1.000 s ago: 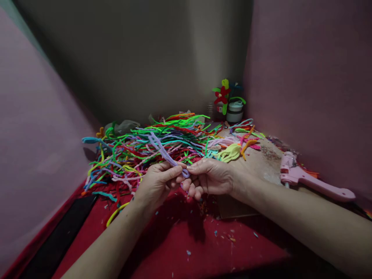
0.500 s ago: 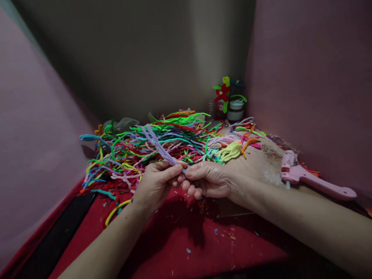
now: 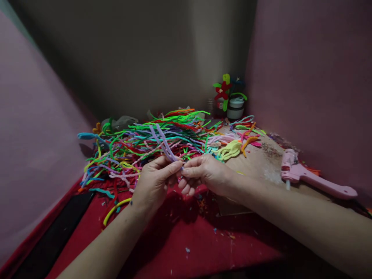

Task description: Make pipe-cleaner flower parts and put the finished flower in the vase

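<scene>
Lilac pipe cleaners [image 3: 164, 144] run up and to the left from between my fingers, their free ends spread in a narrow V. My left hand [image 3: 158, 176] pinches them near the lower end, thumb on top. Close against it, my right hand [image 3: 200, 172] pinches the same lower end between thumb and forefinger, its other fingers curled below. The exact tip is hidden by my fingers. Both hands are held above the red cloth [image 3: 186, 240], just in front of a large pile of coloured pipe cleaners [image 3: 174, 130].
A pink glue gun [image 3: 308, 174] lies at the right on a brown board [image 3: 252, 166]. Yellow pipe-cleaner loops [image 3: 231, 150] rest beside the pile. At the back stand a pale lidded jar [image 3: 235, 108] and a red pipe-cleaner flower [image 3: 222, 91]. A black strip [image 3: 55, 232] lies at left.
The lilac pipe cleaners have swung more upright, and their free ends have shifted right. My right hand has moved slightly left and up; both hands still pinch the lower end.
</scene>
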